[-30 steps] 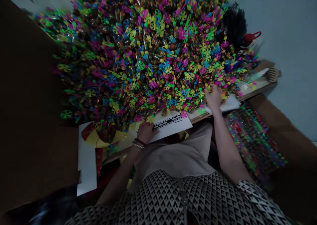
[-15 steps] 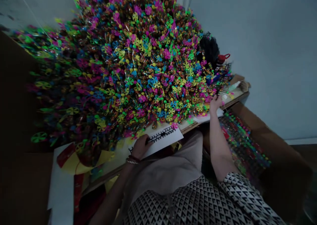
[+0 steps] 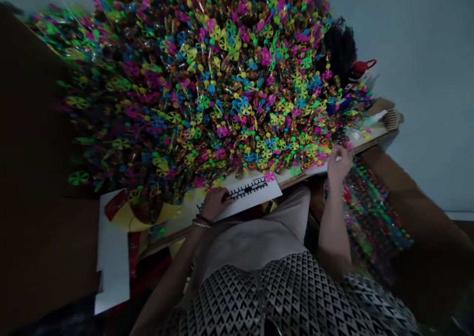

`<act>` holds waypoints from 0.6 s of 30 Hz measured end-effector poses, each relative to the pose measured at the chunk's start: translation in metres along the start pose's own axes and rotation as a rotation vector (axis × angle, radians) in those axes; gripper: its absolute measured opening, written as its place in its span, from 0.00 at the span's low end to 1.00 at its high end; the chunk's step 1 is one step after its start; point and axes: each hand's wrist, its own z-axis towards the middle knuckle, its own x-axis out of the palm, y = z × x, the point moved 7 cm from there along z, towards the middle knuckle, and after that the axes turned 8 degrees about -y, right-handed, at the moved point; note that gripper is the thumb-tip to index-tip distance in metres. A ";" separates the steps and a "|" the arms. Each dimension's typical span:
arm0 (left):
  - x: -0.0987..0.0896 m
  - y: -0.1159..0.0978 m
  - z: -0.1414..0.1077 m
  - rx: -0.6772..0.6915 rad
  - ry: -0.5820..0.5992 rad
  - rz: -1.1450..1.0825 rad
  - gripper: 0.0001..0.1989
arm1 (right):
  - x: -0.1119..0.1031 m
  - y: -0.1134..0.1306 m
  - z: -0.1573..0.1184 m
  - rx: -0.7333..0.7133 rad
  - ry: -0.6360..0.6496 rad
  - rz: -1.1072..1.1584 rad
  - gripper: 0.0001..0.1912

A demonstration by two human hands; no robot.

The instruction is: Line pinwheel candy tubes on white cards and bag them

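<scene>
My left hand is closed at the left part of a white card with black printed shapes, its fingers over the card at the bench edge. Dark bands circle that wrist. At the right, my right hand has its fingers bent and drawn together near the bench edge; what they hold, if anything, is too small to make out. Beyond both hands rises a large pile of small candy-filled tubes with pink, yellow, green and blue plastic fan tops.
A cardboard box stands open at the right, with strips of colourful items beside it. A comb-like piece and a red-handled object lie at the bench's right end. White board stands at the left.
My right hand has drawn back from the pile toward the bench edge, its fingers now bent upward. My left hand stays on the card. The whole view has shifted.
</scene>
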 end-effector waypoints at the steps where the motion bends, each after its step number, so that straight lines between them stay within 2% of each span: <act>1: 0.001 -0.002 0.002 0.003 -0.024 0.047 0.13 | -0.002 0.000 -0.018 0.038 0.024 0.028 0.23; 4: 0.006 -0.010 0.009 -0.022 -0.078 0.111 0.16 | 0.007 0.000 -0.062 0.212 0.131 -0.039 0.27; 6: 0.010 -0.016 0.014 -0.040 -0.085 0.122 0.18 | 0.018 0.006 -0.075 0.266 0.173 -0.159 0.32; 8: 0.015 -0.021 0.019 -0.049 -0.061 0.121 0.19 | 0.027 0.015 -0.078 0.281 0.169 -0.271 0.34; 11: 0.020 -0.027 0.021 -0.028 -0.013 0.096 0.20 | 0.036 0.027 -0.078 0.275 0.154 -0.341 0.28; 16: 0.026 -0.035 0.020 0.009 -0.004 0.067 0.20 | 0.039 0.040 -0.093 0.240 0.197 -0.312 0.28; 18: 0.030 -0.037 0.021 -0.004 0.018 0.053 0.18 | 0.036 0.042 -0.098 0.265 0.191 -0.251 0.24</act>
